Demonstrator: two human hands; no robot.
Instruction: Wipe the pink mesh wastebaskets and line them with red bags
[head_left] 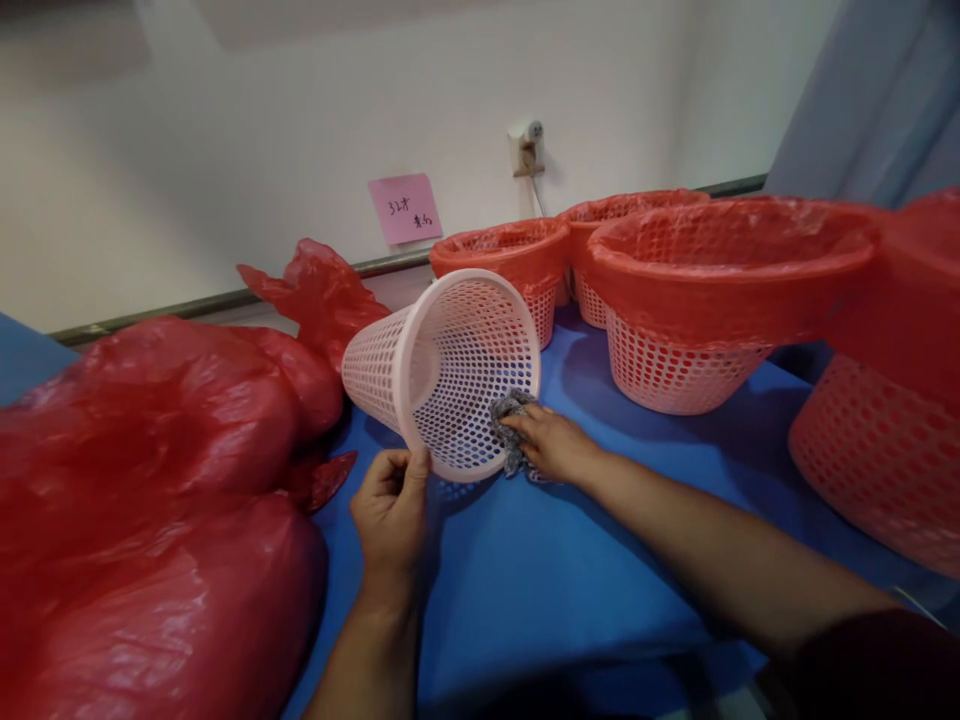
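Observation:
A pale pink perforated plastic wastebasket (375, 365) is tilted on its side above the blue-covered table, its round mouth turned toward me. My left hand (394, 500) pinches the lower left of its rim between thumb and fingers. Bunched in my right hand (555, 440) is a grey cloth (511, 425), pressed against the rim at the lower right of the mouth. Part of the cloth lies over the rim's edge, and my right fingertips are partly hidden in it.
Several similar baskets (675, 370) with red bag liners stand at the right and back. Filled red plastic bags (165, 560) crowd the left side of the blue table cover (517, 600). Behind are a wall with a pink note (406, 210) and a socket with a plug (527, 150).

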